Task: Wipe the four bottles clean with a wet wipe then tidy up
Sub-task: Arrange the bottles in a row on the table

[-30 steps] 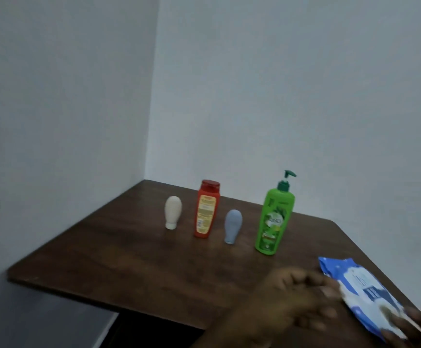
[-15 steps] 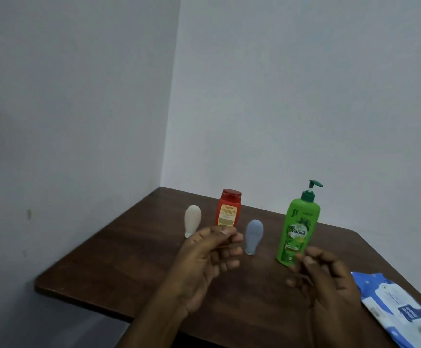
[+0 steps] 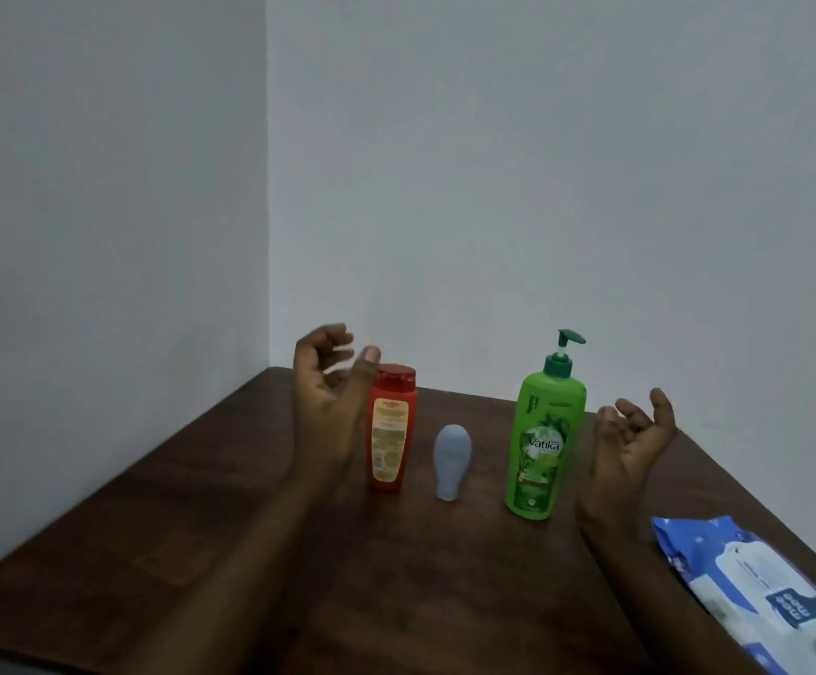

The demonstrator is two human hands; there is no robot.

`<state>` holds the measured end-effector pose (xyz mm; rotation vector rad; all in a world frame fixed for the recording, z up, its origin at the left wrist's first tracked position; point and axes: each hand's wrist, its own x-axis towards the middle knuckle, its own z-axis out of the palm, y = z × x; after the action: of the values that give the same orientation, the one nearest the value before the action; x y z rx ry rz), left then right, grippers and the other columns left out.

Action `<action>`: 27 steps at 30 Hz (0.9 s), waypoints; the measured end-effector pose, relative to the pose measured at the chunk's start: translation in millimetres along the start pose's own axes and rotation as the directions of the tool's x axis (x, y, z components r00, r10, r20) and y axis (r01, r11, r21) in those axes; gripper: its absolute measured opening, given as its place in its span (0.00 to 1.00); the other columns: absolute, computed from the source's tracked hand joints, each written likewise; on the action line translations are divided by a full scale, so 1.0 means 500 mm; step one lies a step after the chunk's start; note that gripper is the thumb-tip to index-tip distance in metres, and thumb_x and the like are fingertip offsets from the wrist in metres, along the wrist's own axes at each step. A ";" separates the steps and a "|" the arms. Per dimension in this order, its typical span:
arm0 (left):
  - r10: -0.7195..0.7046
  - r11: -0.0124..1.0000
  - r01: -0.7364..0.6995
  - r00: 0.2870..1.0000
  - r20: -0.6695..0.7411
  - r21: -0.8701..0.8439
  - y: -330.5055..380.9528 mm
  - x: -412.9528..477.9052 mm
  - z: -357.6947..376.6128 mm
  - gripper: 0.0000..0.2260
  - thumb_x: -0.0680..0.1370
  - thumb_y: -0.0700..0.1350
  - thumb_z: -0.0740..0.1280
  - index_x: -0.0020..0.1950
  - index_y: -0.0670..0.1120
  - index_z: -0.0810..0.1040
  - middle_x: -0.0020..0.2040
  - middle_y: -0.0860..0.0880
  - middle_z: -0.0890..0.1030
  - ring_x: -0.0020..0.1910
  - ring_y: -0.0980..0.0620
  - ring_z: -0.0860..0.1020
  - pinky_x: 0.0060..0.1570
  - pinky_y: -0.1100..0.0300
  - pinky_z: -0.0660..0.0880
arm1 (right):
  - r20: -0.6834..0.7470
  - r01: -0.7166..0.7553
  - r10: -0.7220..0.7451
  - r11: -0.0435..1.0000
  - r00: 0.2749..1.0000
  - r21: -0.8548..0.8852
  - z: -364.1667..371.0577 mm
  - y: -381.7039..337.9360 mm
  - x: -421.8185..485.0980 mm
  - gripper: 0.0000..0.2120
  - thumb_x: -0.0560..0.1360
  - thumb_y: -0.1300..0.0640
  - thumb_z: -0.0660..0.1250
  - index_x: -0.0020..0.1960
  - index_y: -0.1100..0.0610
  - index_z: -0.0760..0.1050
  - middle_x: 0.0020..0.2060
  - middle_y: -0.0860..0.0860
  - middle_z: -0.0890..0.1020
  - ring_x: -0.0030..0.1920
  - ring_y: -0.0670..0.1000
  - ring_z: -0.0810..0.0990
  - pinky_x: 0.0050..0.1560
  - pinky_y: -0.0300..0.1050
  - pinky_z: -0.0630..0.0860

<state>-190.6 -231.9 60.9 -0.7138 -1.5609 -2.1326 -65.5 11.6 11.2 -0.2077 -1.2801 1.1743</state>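
At eleven o'clock over the wooden table (image 3: 191,528) the left hand (image 3: 325,389) is raised, fingers loosely curled round nothing, overlapping the upright red bottle (image 3: 391,433). Toward twelve stands the small grey-blue bottle (image 3: 452,461), at one the green pump bottle (image 3: 544,445). The right hand (image 3: 634,441) hovers at two, palm up, loose and empty; the blue wet-wipe pack (image 3: 757,594) lies at four.

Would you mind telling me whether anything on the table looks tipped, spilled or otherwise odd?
Nothing is spilled or tipped: the red bottle, grey-blue bottle and green pump bottle stand upright. Only three bottles show, though; the raised left hand may hide a fourth.
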 end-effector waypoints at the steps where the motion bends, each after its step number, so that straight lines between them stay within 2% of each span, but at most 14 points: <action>1: -0.008 1.000 0.008 0.999 0.034 0.016 -0.024 0.018 0.004 0.19 0.79 0.52 0.73 0.68 0.55 0.74 0.64 0.55 0.79 0.64 0.58 0.78 0.61 0.61 0.78 | 0.035 -0.004 0.004 1.000 0.999 -0.003 -0.009 0.016 -0.004 0.32 0.79 0.49 0.63 0.79 0.56 0.56 0.61 0.57 0.70 0.55 0.36 0.75 0.56 0.30 0.72; 3: -0.042 0.997 0.034 0.993 0.108 0.076 -0.073 0.029 0.007 0.27 0.76 0.59 0.72 0.73 0.57 0.70 0.71 0.56 0.75 0.71 0.56 0.74 0.72 0.50 0.74 | 0.071 -0.035 0.035 0.999 0.997 -0.001 -0.022 0.039 -0.006 0.31 0.79 0.49 0.63 0.78 0.54 0.56 0.57 0.56 0.71 0.54 0.36 0.75 0.57 0.30 0.72; 6: -0.142 0.985 0.121 0.974 0.176 0.125 -0.118 0.012 0.011 0.38 0.73 0.65 0.72 0.79 0.58 0.62 0.78 0.54 0.69 0.77 0.55 0.68 0.76 0.47 0.69 | 0.109 -0.102 0.100 0.995 0.989 0.015 -0.029 0.068 0.007 0.32 0.79 0.52 0.62 0.79 0.59 0.56 0.49 0.48 0.73 0.47 0.31 0.76 0.53 0.26 0.71; 8: -0.206 0.976 0.189 0.958 0.197 0.106 -0.129 0.001 0.013 0.39 0.74 0.64 0.74 0.81 0.60 0.60 0.80 0.53 0.67 0.78 0.53 0.67 0.75 0.45 0.70 | 0.143 -0.128 0.132 0.991 0.981 -0.036 -0.027 0.076 0.014 0.30 0.81 0.56 0.65 0.79 0.61 0.58 0.47 0.46 0.74 0.44 0.29 0.78 0.49 0.25 0.73; 10: -0.275 0.959 0.250 0.936 0.219 0.137 -0.135 -0.006 0.017 0.42 0.73 0.60 0.74 0.82 0.59 0.57 0.80 0.51 0.67 0.77 0.50 0.69 0.74 0.44 0.71 | 0.239 -0.174 0.196 0.979 0.951 -0.107 -0.025 0.083 0.014 0.25 0.82 0.62 0.66 0.76 0.59 0.61 0.48 0.46 0.77 0.44 0.31 0.81 0.46 0.27 0.76; 12: -0.351 0.931 0.314 0.909 0.226 0.186 -0.149 -0.009 0.015 0.43 0.74 0.54 0.77 0.83 0.59 0.56 0.79 0.50 0.70 0.75 0.50 0.72 0.71 0.45 0.73 | 0.328 -0.241 0.281 0.958 0.902 -0.157 -0.026 0.091 0.011 0.26 0.78 0.57 0.70 0.72 0.58 0.65 0.55 0.50 0.81 0.51 0.38 0.83 0.49 0.34 0.80; 15: -0.480 0.866 0.405 0.839 0.258 0.293 -0.179 -0.009 0.006 0.42 0.72 0.52 0.80 0.80 0.56 0.61 0.75 0.52 0.75 0.72 0.49 0.75 0.70 0.43 0.74 | 0.406 -0.330 0.408 0.910 0.818 -0.250 -0.038 0.097 0.014 0.39 0.65 0.45 0.77 0.71 0.55 0.69 0.62 0.51 0.81 0.59 0.47 0.83 0.57 0.48 0.81; 17: -0.561 0.812 0.448 0.774 0.292 0.374 -0.192 -0.010 0.003 0.36 0.71 0.52 0.81 0.74 0.54 0.66 0.69 0.54 0.77 0.70 0.49 0.76 0.67 0.48 0.75 | 0.436 -0.356 0.457 0.887 0.775 -0.295 -0.046 0.100 0.017 0.41 0.61 0.42 0.80 0.69 0.52 0.70 0.62 0.49 0.82 0.59 0.48 0.84 0.58 0.51 0.81; 20: -0.612 0.776 0.444 0.704 0.361 0.449 -0.199 -0.014 0.003 0.34 0.72 0.49 0.81 0.71 0.54 0.65 0.68 0.53 0.76 0.66 0.51 0.75 0.63 0.52 0.73 | 0.451 -0.376 0.485 0.872 0.749 -0.314 -0.052 0.098 0.017 0.42 0.59 0.45 0.81 0.69 0.53 0.70 0.61 0.49 0.83 0.59 0.47 0.84 0.58 0.51 0.81; 23: -0.609 0.765 0.398 0.702 0.369 0.507 -0.208 -0.011 -0.002 0.35 0.73 0.46 0.81 0.74 0.53 0.66 0.71 0.51 0.76 0.69 0.48 0.75 0.67 0.49 0.73 | 0.466 -0.383 0.504 0.861 0.727 -0.335 -0.054 0.093 0.011 0.38 0.62 0.51 0.82 0.69 0.51 0.70 0.61 0.49 0.83 0.59 0.48 0.84 0.57 0.50 0.81; 27: -0.595 0.767 0.345 0.700 0.396 0.542 -0.214 -0.006 -0.011 0.34 0.74 0.42 0.79 0.75 0.52 0.68 0.71 0.50 0.78 0.71 0.47 0.76 0.66 0.51 0.73 | 0.485 -0.395 0.531 0.845 0.695 -0.360 -0.053 0.092 0.004 0.32 0.68 0.61 0.80 0.66 0.47 0.70 0.57 0.45 0.84 0.55 0.45 0.85 0.56 0.47 0.81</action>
<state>-252.4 -205.4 -22.8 -0.8746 -2.7041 -1.8479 -69.8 46.1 -28.9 -0.3916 -1.9839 1.5992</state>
